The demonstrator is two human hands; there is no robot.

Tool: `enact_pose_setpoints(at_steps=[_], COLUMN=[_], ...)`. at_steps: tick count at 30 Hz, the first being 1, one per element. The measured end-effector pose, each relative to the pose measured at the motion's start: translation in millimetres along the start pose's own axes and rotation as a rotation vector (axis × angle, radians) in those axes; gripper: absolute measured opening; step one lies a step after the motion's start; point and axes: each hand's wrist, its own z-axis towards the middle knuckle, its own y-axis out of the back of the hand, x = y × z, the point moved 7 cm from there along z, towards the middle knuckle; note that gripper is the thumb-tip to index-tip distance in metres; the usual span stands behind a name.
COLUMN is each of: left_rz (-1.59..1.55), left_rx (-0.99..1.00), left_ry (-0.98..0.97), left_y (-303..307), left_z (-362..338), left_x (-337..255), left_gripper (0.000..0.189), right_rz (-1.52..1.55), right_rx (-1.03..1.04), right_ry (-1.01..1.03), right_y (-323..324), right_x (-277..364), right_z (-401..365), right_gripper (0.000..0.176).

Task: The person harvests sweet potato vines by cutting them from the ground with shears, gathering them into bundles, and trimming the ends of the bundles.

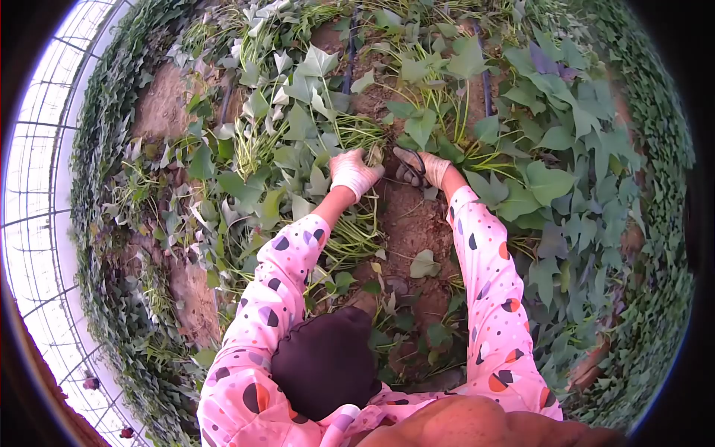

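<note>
My left hand [356, 173], in a pale glove, is closed around some green vine stems [361, 134] at the edge of a leafy row. Just to its right is my right hand [421, 168], also gloved, with its fingers curled round black-handled scissors [414, 159]. A dark handle loop shows across the fingers; the blades are hidden. Both hands are low over a strip of reddish-brown soil [411, 223], with a narrow gap between them. Broad green leaves [421, 128] stand just beyond the right hand.
Dense leafy vines [551, 182] spread on the right, and cut-looking pale stems [257, 145] lie among leaves on the left. Dark drip lines [486, 82] run between rows. A white gridded greenhouse wall [37, 171] curves along the far left. A dark cap-like thing [328, 361] covers the lower middle.
</note>
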Motion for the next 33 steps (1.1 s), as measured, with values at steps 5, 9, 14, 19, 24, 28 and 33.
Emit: enact_pose_setpoints(at_steps=[5, 9, 14, 19, 24, 28, 33], left_rz=[0.053, 0.010, -0.484, -1.116, -0.977, -0.905, -0.765], left_rx=[0.050, 0.013, -0.159, -0.532, -1.286, -1.302, -1.269], left_ry=[-0.023, 0.012, 0.035, 0.280, 0.444, 0.277, -0.049], left_y=[1.1, -4.9, 3.9, 99.5, 234.1, 310.1, 317.8], left_z=[-6.3, -4.3, -30.9, -116.5, -205.7, -225.0, -195.4], left_x=[-12.1, 2.0, 53.2, 142.4, 208.9, 263.0, 146.9], left_gripper=[0.048, 0.048, 0.037, 0.014, 0.025, 0.029, 0.025], right_rz=[-0.088, -0.409, -0.632, 0.254, 0.350, 0.368, 0.293], right_rx=[0.025, -0.169, -0.452, -0.321, -0.286, -0.263, -0.057], right_ry=[-0.168, 0.081, 0.555, 0.280, 0.285, 0.206, 0.056], right_y=[3.4, 1.1, 7.5, 40.0, 54.9, 32.6, -37.2], right_x=[-8.7, -5.1, -13.4, -74.7, -102.9, -89.5, -101.1], right_z=[13.9, 22.2, -5.7, -48.6, -78.3, -103.3, -146.1], right_gripper=[0.071, 0.058, 0.047, 0.038, 0.054, 0.064, 0.066])
